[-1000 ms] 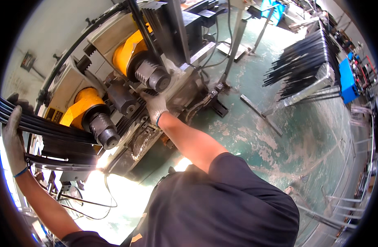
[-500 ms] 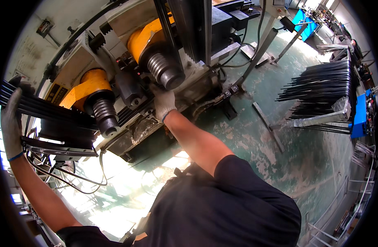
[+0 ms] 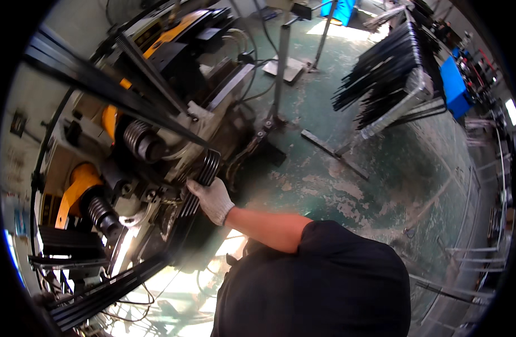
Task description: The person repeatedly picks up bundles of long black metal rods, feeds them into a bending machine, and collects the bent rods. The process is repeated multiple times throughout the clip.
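Note:
My right hand [image 3: 212,201], in a white knit glove, is closed around a bundle of bent black metal bars [image 3: 182,216]. The bundle curves sharply just above my fingers. One leg runs to the upper left across the machine, the other down to the lower left. Beside the bundle stands a machine with two ribbed steel spindles, the far spindle [image 3: 143,140] and the near spindle [image 3: 99,212]; a yellow arm [image 3: 77,188] is joined to the near one. My left hand cannot be made out; the bars' lower end runs into the dark left rim.
A rack [image 3: 390,106] hung with many thin black bars stands on the green floor to the right. A metal floor bar [image 3: 334,154] lies by its foot. Posts and cables [image 3: 275,84] rise beyond the machine. Cables also hang below it, near the lower left.
My right hand has come away from between the spindles and now grips the bundle in front of the machine. The bars have come off to the right. My left hand has left view.

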Tool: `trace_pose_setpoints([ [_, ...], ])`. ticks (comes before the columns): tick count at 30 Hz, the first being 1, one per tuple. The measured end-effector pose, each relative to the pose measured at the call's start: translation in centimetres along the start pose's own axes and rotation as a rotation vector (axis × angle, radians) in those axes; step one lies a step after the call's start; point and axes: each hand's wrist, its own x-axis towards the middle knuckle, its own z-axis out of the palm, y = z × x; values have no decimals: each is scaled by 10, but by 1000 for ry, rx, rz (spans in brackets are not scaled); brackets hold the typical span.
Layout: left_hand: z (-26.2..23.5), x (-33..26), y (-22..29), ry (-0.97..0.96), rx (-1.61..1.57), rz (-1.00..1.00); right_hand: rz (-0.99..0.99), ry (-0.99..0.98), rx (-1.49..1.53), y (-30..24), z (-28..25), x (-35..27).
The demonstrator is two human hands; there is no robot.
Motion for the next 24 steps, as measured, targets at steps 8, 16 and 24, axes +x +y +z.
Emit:
trace_pose_setpoints([
  [8,64,-205,-39,-99,-660,-487,-489,419,-437,-173,-243,-85],
  [16,201,-397,-57,-484,-1222,-1040,-800,903,-916,-390,-397,-164],
  [24,407,-567,16,-420,-1352,-1505,-867,1010,-1433,-603,-493,-170],
])
